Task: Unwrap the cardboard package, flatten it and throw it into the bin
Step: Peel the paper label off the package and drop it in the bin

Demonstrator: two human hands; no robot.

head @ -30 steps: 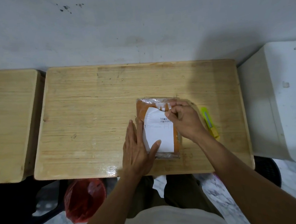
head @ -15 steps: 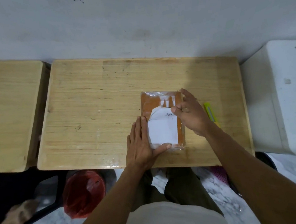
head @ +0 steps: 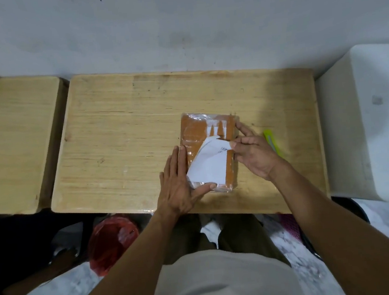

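Right hand (head: 256, 155) is pinching the label (head: 208, 167), now peeled further off the package (head: 194, 133); left hand (head: 180, 184) (flat, fingers spread) is pressing its near-left edge.

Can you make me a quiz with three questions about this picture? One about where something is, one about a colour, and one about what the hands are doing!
1. Where is the yellow-green cutter?
A. On the table, behind the right hand
B. On the floor
C. On top of the package

2. What colour is the bag under the table?
A. Blue
B. Red
C. White

3. What is the right hand doing to the white label?
A. Peeling up a corner
B. Cutting it
C. Not touching it

Answers: A, it lies on the wood just past the hand. B, it shows red. A, the fingers pinch the lifted corner while the left hand presses the package down.
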